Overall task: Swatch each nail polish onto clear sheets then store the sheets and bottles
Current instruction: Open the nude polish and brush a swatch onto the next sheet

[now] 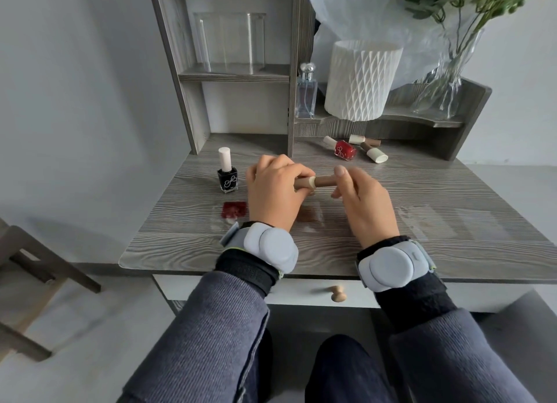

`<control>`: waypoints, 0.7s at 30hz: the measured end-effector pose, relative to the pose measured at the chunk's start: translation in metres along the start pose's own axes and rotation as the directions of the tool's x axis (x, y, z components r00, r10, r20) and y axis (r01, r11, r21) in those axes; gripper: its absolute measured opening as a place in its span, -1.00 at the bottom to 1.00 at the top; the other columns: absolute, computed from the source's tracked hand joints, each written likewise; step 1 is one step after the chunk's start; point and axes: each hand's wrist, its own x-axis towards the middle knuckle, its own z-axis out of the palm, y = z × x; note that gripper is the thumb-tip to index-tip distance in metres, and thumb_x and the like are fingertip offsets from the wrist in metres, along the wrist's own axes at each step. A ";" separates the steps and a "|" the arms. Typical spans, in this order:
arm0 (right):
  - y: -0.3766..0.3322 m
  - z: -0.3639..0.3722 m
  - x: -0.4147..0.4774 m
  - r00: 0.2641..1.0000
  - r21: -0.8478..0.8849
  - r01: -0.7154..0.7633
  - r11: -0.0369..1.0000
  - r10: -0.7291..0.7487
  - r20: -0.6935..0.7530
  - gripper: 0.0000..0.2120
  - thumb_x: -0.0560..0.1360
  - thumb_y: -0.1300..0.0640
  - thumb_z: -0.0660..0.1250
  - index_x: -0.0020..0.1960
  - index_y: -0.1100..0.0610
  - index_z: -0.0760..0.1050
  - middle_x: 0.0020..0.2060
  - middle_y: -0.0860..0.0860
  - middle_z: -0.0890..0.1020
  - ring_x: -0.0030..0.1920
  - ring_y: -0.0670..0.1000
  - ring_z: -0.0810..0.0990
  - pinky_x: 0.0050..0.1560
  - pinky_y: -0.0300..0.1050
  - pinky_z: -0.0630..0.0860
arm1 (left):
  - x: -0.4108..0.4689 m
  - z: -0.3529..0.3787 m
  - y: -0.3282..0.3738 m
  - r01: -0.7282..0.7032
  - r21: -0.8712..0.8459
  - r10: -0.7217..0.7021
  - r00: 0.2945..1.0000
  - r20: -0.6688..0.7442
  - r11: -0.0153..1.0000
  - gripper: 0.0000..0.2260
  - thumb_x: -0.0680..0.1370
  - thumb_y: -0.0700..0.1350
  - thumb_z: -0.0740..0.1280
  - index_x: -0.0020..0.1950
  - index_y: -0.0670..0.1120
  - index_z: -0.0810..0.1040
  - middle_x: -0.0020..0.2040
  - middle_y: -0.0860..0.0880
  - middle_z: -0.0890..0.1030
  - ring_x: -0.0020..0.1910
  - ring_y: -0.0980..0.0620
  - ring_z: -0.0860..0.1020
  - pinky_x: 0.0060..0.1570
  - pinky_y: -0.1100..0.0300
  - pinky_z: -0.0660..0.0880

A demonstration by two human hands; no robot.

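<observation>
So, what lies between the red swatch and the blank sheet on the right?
Head view: a brownish swatch sheet lies between the red swatch and the blank sheet, partly behind the left hand.

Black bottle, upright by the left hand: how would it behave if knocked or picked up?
The black bottle stands upright with a tall cap over a small base, so a sideways knock would probably tip it. It looks like glass, so likely rigid, smooth and breakable if dropped.
</observation>
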 end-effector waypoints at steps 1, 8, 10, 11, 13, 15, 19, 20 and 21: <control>-0.001 0.001 0.000 1.000 0.008 0.031 0.999 -0.031 0.000 -0.74 0.60 -0.12 0.17 0.03 0.04 0.52 -0.20 -0.06 0.63 -0.13 0.02 0.59 0.02 0.14 0.49 | 0.000 -0.001 0.000 0.002 0.003 -0.002 1.000 0.005 1.000 -0.91 0.39 -0.03 0.47 -0.13 0.10 0.66 -0.14 0.10 0.57 0.05 -0.06 0.43 -0.01 0.13 0.13; -0.001 -0.003 -0.003 0.989 0.020 0.145 0.989 -0.144 -0.027 -0.90 0.51 0.10 0.38 0.02 0.04 0.55 -0.16 -0.08 0.58 -0.17 -0.08 0.53 -0.08 -0.08 0.49 | 0.000 -0.001 0.000 0.015 0.018 -0.016 0.999 0.029 1.000 -0.89 0.40 -0.03 0.47 -0.09 0.11 0.66 -0.12 0.11 0.56 0.07 -0.04 0.41 0.02 0.10 0.16; 0.000 -0.002 -0.002 0.991 0.013 0.131 0.991 -0.131 -0.036 -0.90 0.51 0.06 0.39 -0.01 0.05 0.56 -0.18 -0.08 0.60 -0.16 -0.03 0.55 -0.08 -0.06 0.49 | 0.000 -0.001 0.000 0.011 0.015 -0.012 1.000 0.024 1.000 -0.90 0.40 -0.02 0.46 -0.11 0.11 0.66 -0.12 0.12 0.56 0.07 -0.04 0.40 0.00 0.13 0.12; 0.002 -0.001 -0.001 0.991 0.003 0.127 0.992 -0.126 -0.039 -0.91 0.51 0.05 0.38 -0.02 0.05 0.56 -0.18 -0.07 0.62 -0.16 -0.01 0.57 -0.06 -0.01 0.51 | -0.001 -0.001 0.000 0.007 0.014 -0.007 1.000 0.021 1.000 -0.91 0.40 -0.02 0.46 -0.12 0.11 0.66 -0.13 0.12 0.56 0.06 -0.04 0.41 -0.02 0.14 0.11; 0.004 0.000 0.001 0.994 -0.017 0.104 0.994 -0.104 -0.044 -0.90 0.52 0.03 0.38 -0.05 0.06 0.56 -0.18 -0.06 0.64 -0.15 0.00 0.58 -0.02 0.07 0.52 | -0.001 0.000 0.000 -0.001 0.019 0.001 1.000 0.014 1.000 -0.92 0.40 -0.01 0.46 -0.13 0.12 0.65 -0.14 0.11 0.56 0.05 -0.04 0.41 -0.04 0.16 0.09; 0.006 0.001 0.002 0.996 -0.038 0.074 0.997 -0.076 -0.048 -0.86 0.52 -0.01 0.37 -0.05 0.06 0.57 -0.20 -0.07 0.65 -0.15 0.00 0.60 0.00 0.13 0.51 | -0.001 0.000 0.000 -0.005 0.021 0.005 1.000 0.016 1.000 -0.93 0.39 -0.01 0.46 -0.14 0.12 0.65 -0.15 0.11 0.56 0.05 -0.05 0.42 -0.05 0.16 0.08; 0.007 0.003 0.003 0.998 -0.064 0.035 0.997 -0.038 -0.049 -0.83 0.53 -0.05 0.33 -0.07 0.05 0.54 -0.23 -0.08 0.63 -0.14 0.02 0.59 0.04 0.20 0.49 | -0.001 0.001 -0.001 -0.021 0.028 0.020 0.999 0.025 0.999 -0.93 0.40 -0.01 0.46 -0.14 0.13 0.65 -0.15 0.12 0.55 0.06 -0.05 0.42 -0.06 0.17 0.07; 0.007 0.003 0.003 0.998 -0.071 0.032 0.997 -0.036 -0.051 -0.83 0.54 -0.04 0.32 -0.07 0.06 0.54 -0.24 -0.08 0.62 -0.14 0.03 0.59 0.04 0.19 0.48 | -0.001 0.001 -0.001 -0.028 0.030 0.028 0.999 0.022 0.999 -0.93 0.40 0.00 0.46 -0.14 0.13 0.66 -0.15 0.12 0.55 0.06 -0.05 0.42 -0.06 0.17 0.07; 0.007 0.002 0.003 0.998 -0.081 0.030 0.996 -0.035 -0.052 -0.82 0.55 -0.03 0.31 -0.07 0.08 0.53 -0.24 -0.07 0.61 -0.15 0.04 0.58 0.02 0.16 0.48 | -0.001 0.001 -0.001 -0.038 0.035 0.037 0.999 0.019 0.999 -0.93 0.40 0.00 0.47 -0.14 0.13 0.66 -0.15 0.13 0.56 0.06 -0.04 0.42 -0.05 0.16 0.07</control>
